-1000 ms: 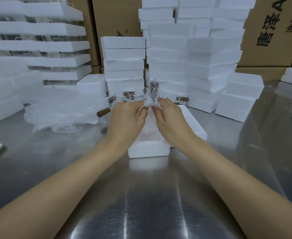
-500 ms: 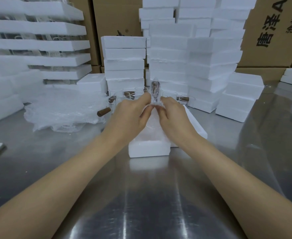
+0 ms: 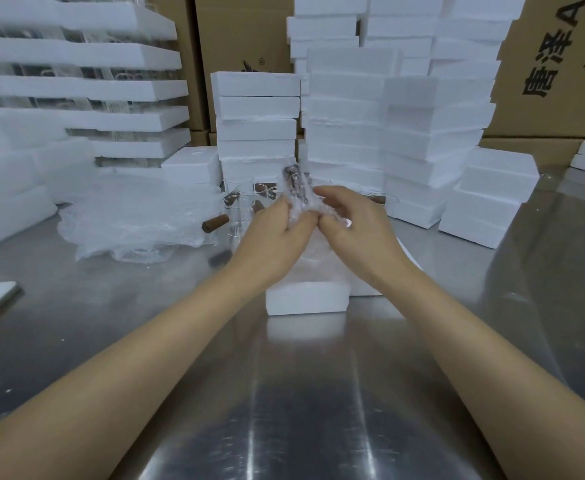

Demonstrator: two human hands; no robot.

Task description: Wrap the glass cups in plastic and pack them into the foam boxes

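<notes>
Our left hand [image 3: 277, 233] and right hand [image 3: 357, 226] both pinch the crinkly plastic [image 3: 301, 216] round the wrapped cup [image 3: 296, 185], held just above the open foam box [image 3: 306, 301] in the middle, near us. We should tuck loose ends in tight, then lower it gently.

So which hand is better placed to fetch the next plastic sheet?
Left, probably: the left hand is nearer the plastic pile; the right hand would cross the wrapped cup.

White foam boxes [image 3: 306, 301]; clear crinkled plastic [image 3: 138, 216]; brown cup handle [image 3: 215, 224]; grey streaked-steel table [image 3: 301, 393]; tan cartons [image 3: 568, 109], black printed characters.
</notes>
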